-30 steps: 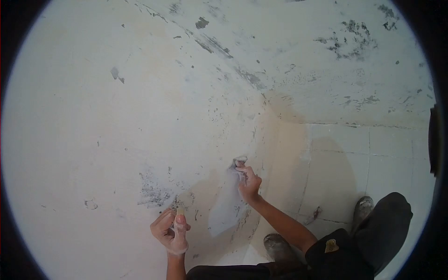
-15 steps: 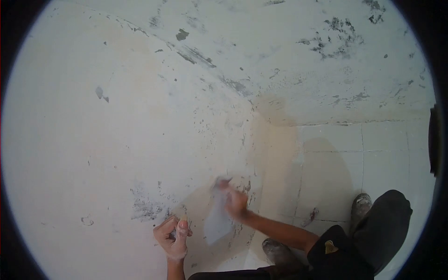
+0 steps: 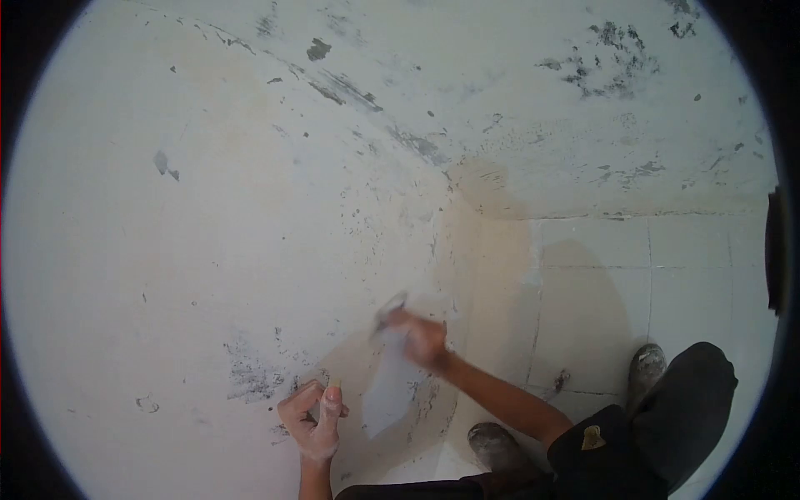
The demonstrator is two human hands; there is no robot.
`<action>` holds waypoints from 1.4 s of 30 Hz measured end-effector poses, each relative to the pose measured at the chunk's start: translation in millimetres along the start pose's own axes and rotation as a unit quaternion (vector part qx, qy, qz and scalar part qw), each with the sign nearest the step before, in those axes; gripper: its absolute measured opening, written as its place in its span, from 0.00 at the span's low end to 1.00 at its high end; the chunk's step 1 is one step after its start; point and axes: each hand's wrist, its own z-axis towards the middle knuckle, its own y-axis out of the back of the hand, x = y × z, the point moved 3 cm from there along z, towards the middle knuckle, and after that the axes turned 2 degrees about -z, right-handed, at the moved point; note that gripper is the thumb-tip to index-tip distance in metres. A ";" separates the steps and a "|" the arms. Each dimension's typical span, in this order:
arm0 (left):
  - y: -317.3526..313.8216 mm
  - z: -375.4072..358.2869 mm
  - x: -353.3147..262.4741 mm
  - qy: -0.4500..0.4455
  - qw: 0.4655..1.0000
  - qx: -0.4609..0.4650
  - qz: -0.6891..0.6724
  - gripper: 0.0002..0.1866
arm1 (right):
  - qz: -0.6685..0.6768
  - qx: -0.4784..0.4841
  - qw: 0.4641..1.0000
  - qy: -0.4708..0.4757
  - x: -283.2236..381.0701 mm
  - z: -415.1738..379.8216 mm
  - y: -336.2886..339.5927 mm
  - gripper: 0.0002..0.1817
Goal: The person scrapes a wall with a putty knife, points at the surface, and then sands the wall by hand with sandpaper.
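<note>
My right hand is closed round a thin, flat tool like a scraper, blurred by motion, against the pale wall. Below that hand, a smooth bluish-grey patch shows on the wall. Lower and to the left, my left hand is closed, palm side partly visible, with its thumb pointing up. A small yellowish bit shows at the thumb tip; what it belongs to is hidden. Dark scuffs mark the wall beside this hand.
A second wall surface with dark flaked spots spans the upper right. Light floor tiles lie at the right, with a dark smudge on them. My dusty shoes and dark-clothed legs are at the lower right.
My right hand has shifted slightly right and up, and the tool in it is tilted differently. My left hand has moved slightly right. The wall marks sit a little further left in view.
</note>
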 end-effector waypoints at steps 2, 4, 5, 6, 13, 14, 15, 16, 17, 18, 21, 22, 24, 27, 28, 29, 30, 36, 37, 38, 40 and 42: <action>-1.9 1.9 -7.8 -0.016 1.000 0.003 -0.016 0.26 | -0.026 -0.003 0.999 -0.039 -8.8 5.5 0.5 0.17; -2.5 0.0 -8.6 -0.018 0.999 -0.003 -0.027 0.27 | -0.074 -0.079 0.966 -0.236 -12.6 8.9 -3.7 0.17; -2.1 0.2 -8.1 -0.014 0.999 -0.003 -0.033 0.27 | -0.060 -0.063 0.973 -0.215 -5.3 2.8 -12.2 0.15; -1.7 -0.7 -7.3 -0.011 0.999 -0.001 -0.031 0.27 | -0.047 -0.044 0.978 -0.197 6.3 -9.7 -20.7 0.14; -1.2 2.4 -0.4 -0.001 1.000 -0.002 -0.011 0.27 | -0.129 0.039 0.967 -0.214 -13.9 3.7 -6.0 0.14; -0.2 0.7 -1.2 0.008 1.000 -0.006 -0.010 0.28 | -0.068 -0.162 0.970 -0.170 -22.6 18.9 -3.8 0.18; -0.3 0.2 -3.3 0.004 1.000 -0.009 -0.011 0.28 | -0.065 -0.162 0.971 -0.166 -18.4 18.0 -10.5 0.18; -0.7 1.1 -5.8 0.000 1.000 -0.014 -0.011 0.28 | -0.073 -0.148 0.973 -0.164 -7.0 16.5 -16.7 0.19; -1.2 0.8 -6.4 0.000 1.000 -0.016 -0.010 0.28 | -0.083 -0.132 0.974 -0.166 8.1 11.4 -19.3 0.19; 0.1 -1.1 -4.6 0.005 1.000 -0.013 -0.010 0.28 | -0.039 -0.046 0.983 -0.174 33.0 7.4 -19.8 0.17; -4.3 5.7 -3.4 -0.024 1.000 -0.017 0.010 0.27 | 0.019 0.000 0.996 0.091 69.9 25.0 -21.4 0.18; -5.2 6.9 -6.1 -0.026 0.999 -0.028 0.023 0.28 | 0.002 -0.012 0.992 0.127 44.1 21.7 -20.2 0.17; -2.5 5.1 -10.5 -0.028 0.998 -0.044 0.041 0.29 | -0.041 -0.028 0.998 -0.050 -13.9 18.1 -11.8 0.18; -2.6 4.5 -11.1 -0.012 0.999 -0.036 0.011 0.28 | -0.112 -0.103 0.972 -0.176 -9.0 26.5 -14.8 0.18; -2.3 3.7 -8.5 -0.010 0.999 -0.032 0.010 0.28 | -0.085 -0.068 0.975 -0.193 4.9 18.6 -19.0 0.15; -2.3 2.4 -6.8 -0.007 1.000 -0.027 0.008 0.27 | -0.028 -0.058 0.994 -0.091 34.3 13.0 -26.1 0.15; -3.5 4.2 -6.1 -0.007 1.000 -0.025 0.006 0.27 | 0.028 -0.048 0.998 0.016 53.8 12.4 -29.6 0.14; -4.1 2.8 -5.9 0.012 0.998 -0.052 -0.017 0.25 | -0.085 -0.037 0.950 -0.298 -16.5 33.7 -6.9 0.18; -3.8 2.5 -7.3 0.017 0.999 -0.048 -0.014 0.25 | -0.084 -0.035 0.951 -0.296 -12.3 35.0 -11.6 0.18; -4.5 4.1 -8.5 0.020 0.999 -0.040 -0.012 0.25 | -0.083 -0.092 0.966 -0.227 -3.2 37.9 -17.3 0.19; -5.7 4.8 -10.9 0.012 0.999 -0.038 -0.004 0.25 | -0.109 -0.014 0.972 -0.208 18.5 19.4 -24.3 0.19; -8.6 7.9 -9.3 0.004 0.999 -0.034 0.000 0.25 | 0.009 -0.071 0.996 0.062 65.1 24.8 -33.5 0.17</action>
